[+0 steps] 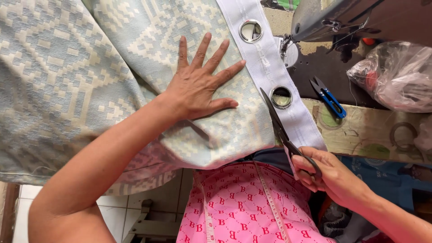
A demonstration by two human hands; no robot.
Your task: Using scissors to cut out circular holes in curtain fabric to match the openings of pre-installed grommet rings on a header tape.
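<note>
My left hand (200, 83) lies flat with fingers spread on a pale blue and cream patterned curtain fabric (81, 72). Along the fabric's right edge runs a white header tape (270, 67) with two metal eyelets, one near the top (250, 30) and one lower down (281, 96). My right hand (328, 173) grips the handles of black scissors (276, 123). Their blades point up along the tape's edge, just left of the lower eyelet.
A sewing machine (333, 18) stands at the top right on a worn wooden table (373, 135). Small blue thread snips (330, 99) lie on it, next to a clear plastic bag (398, 74). A measuring tape (274, 209) hangs over my pink patterned clothing.
</note>
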